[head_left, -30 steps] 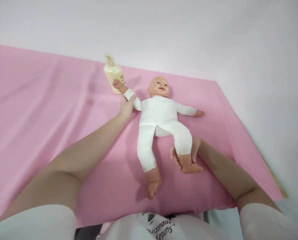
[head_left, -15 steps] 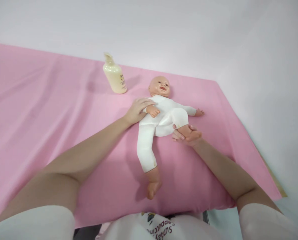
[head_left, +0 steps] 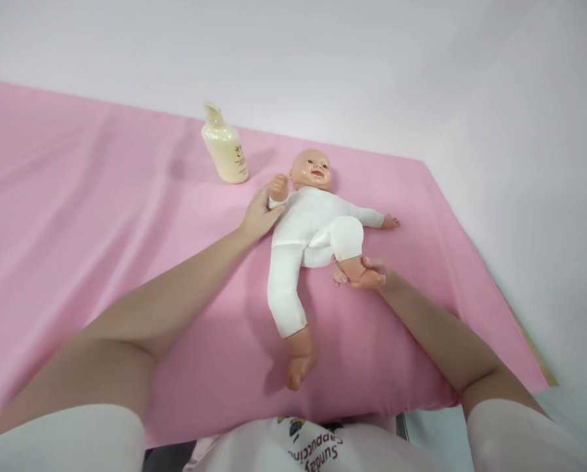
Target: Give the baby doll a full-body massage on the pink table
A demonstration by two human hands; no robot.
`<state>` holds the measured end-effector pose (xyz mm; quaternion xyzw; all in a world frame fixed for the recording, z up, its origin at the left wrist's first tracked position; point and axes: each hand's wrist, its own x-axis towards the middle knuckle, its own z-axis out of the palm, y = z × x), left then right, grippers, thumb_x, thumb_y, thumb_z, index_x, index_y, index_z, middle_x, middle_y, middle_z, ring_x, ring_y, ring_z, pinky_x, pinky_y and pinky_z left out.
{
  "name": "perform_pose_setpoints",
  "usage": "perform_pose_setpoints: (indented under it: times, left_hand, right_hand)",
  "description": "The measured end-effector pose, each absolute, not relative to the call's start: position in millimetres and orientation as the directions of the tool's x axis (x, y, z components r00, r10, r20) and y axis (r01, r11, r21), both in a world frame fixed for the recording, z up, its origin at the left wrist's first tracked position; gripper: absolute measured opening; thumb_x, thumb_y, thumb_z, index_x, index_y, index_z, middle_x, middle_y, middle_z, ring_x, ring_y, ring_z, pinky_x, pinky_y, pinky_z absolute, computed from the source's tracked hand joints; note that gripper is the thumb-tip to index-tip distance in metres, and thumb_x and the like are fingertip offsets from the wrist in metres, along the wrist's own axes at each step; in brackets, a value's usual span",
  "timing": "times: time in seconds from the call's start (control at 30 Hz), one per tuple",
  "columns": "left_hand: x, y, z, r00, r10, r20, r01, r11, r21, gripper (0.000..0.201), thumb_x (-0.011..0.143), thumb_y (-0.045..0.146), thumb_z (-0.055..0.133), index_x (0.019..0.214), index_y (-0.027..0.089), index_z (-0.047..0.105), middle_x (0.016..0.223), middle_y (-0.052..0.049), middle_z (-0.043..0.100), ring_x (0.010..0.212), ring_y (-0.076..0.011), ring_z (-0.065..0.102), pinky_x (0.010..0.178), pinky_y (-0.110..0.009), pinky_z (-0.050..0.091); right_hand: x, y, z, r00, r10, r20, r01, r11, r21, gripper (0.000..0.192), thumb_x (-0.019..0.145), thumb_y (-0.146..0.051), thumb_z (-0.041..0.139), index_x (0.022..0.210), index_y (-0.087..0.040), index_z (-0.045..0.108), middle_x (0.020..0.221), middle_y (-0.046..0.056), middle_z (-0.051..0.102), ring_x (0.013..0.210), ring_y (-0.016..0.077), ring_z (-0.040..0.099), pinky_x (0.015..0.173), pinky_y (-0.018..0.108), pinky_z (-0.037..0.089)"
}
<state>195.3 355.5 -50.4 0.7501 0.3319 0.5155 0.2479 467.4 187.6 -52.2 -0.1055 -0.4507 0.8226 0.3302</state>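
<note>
A baby doll (head_left: 317, 213) with a white cloth body lies face up, its head away from me. My left hand (head_left: 258, 213) is closed round the doll's arm on the left, near its small raised fist; part of my fingers is hidden behind it. My right hand (head_left: 366, 270) grips the doll's bent leg at the ankle, with the bare foot (head_left: 364, 274) lying over my palm and some fingers showing beneath. The doll's other leg (head_left: 288, 288) stretches straight toward me, and its other arm (head_left: 372, 216) rests out to the right.
A cream pump bottle (head_left: 227, 154) stands upright beyond my left hand, left of the doll's head. Pink cloth (head_left: 101, 196) with folds covers the table, whose corner shows at the far right. A pale wall or surface (head_left: 293, 59) lies behind.
My left hand has swung the doll's arm from across its chest up and outward to the left. My right hand has drawn the bent leg slightly toward me.
</note>
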Motion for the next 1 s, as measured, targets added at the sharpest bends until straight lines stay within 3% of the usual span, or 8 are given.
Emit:
perform_pose_setpoints:
  times: [0.13, 0.33, 0.5, 0.67, 0.77, 0.83, 1.0]
  left_hand:
    - [196.6, 368.5, -60.8, 0.044, 0.865, 0.500, 0.017, -0.501, 0.865, 0.056, 0.082, 0.061, 0.072, 0.116, 0.021, 0.056, 0.115, -0.010, 0.069, 0.106, -0.0235, 0.067, 0.097, -0.040, 0.055]
    - [194.5, 383.6, -60.3, -0.179, 0.956, 0.232, -0.251, -0.273, 0.929, 0.031, 0.091, 0.042, 0.071, 0.103, 0.021, 0.050, 0.101, -0.005, 0.066, 0.096, -0.0177, 0.063, 0.093, -0.037, 0.054]
    - [194.4, 384.1, -53.8, -0.235, 0.956, 0.176, -0.296, -0.243, 0.924, 0.020, 0.096, 0.021, 0.064, 0.108, 0.020, 0.049, 0.097, -0.001, 0.063, 0.094, -0.0133, 0.057, 0.096, -0.031, 0.049]
    - [196.5, 379.2, -50.8, -0.199, 0.969, 0.143, -0.333, -0.204, 0.920, 0.019, 0.094, 0.013, 0.064, 0.105, 0.020, 0.049, 0.092, 0.000, 0.061, 0.089, -0.0121, 0.057, 0.090, -0.029, 0.049]
    - [196.1, 380.4, -53.4, -0.197, 0.970, 0.144, -0.347, -0.206, 0.915, 0.016, 0.098, 0.024, 0.063, 0.103, 0.019, 0.049, 0.095, -0.001, 0.062, 0.090, -0.0126, 0.058, 0.090, -0.030, 0.050]
    - [195.7, 381.2, -56.6, -0.194, 0.965, 0.178, -0.319, -0.233, 0.918, 0.025, 0.097, 0.038, 0.065, 0.103, 0.020, 0.049, 0.098, -0.003, 0.064, 0.094, -0.0145, 0.059, 0.092, -0.033, 0.051]
    - [196.9, 367.2, -56.3, -0.017, 0.868, 0.496, -0.070, -0.496, 0.866, 0.060, 0.079, 0.074, 0.068, 0.107, 0.022, 0.055, 0.110, -0.008, 0.065, 0.106, -0.0240, 0.061, 0.103, -0.044, 0.047]
  right_hand:
    - [471.1, 184.2, -56.9, -0.887, 0.458, 0.059, -0.302, -0.477, -0.826, 0.073, 0.070, -0.059, 0.082, 0.122, -0.012, 0.063, 0.093, 0.009, 0.074, 0.085, 0.0189, 0.069, 0.079, 0.031, 0.051]
    - [467.9, 190.4, -48.0, -0.992, 0.123, -0.008, -0.044, -0.420, -0.906, 0.061, 0.071, -0.036, 0.090, 0.123, -0.015, 0.066, 0.108, 0.015, 0.077, 0.096, 0.0228, 0.073, 0.080, 0.031, 0.056]
    - [466.0, 192.4, -45.2, -0.990, 0.136, -0.040, -0.010, -0.347, -0.938, 0.055, 0.069, -0.026, 0.092, 0.119, -0.016, 0.069, 0.112, 0.012, 0.076, 0.104, 0.0209, 0.073, 0.086, 0.029, 0.056]
    - [467.5, 192.6, -49.6, -0.992, 0.126, -0.017, -0.033, -0.384, -0.923, 0.063, 0.068, -0.026, 0.093, 0.122, -0.011, 0.064, 0.111, 0.014, 0.076, 0.102, 0.0226, 0.073, 0.086, 0.031, 0.057]
    - [469.7, 193.6, -54.8, -0.993, 0.109, -0.044, -0.007, -0.424, -0.906, 0.065, 0.069, -0.027, 0.092, 0.124, -0.010, 0.061, 0.110, 0.016, 0.076, 0.103, 0.0240, 0.073, 0.087, 0.034, 0.057]
    - [471.6, 194.1, -58.5, -0.994, 0.104, -0.025, -0.025, -0.450, -0.892, 0.066, 0.071, -0.028, 0.091, 0.125, -0.010, 0.060, 0.110, 0.016, 0.076, 0.101, 0.0245, 0.073, 0.086, 0.035, 0.058]
    - [475.1, 194.9, -64.0, -0.988, 0.110, 0.109, -0.150, -0.510, -0.847, 0.065, 0.069, -0.039, 0.090, 0.121, -0.011, 0.063, 0.103, 0.013, 0.076, 0.096, 0.0223, 0.073, 0.094, 0.037, 0.053]
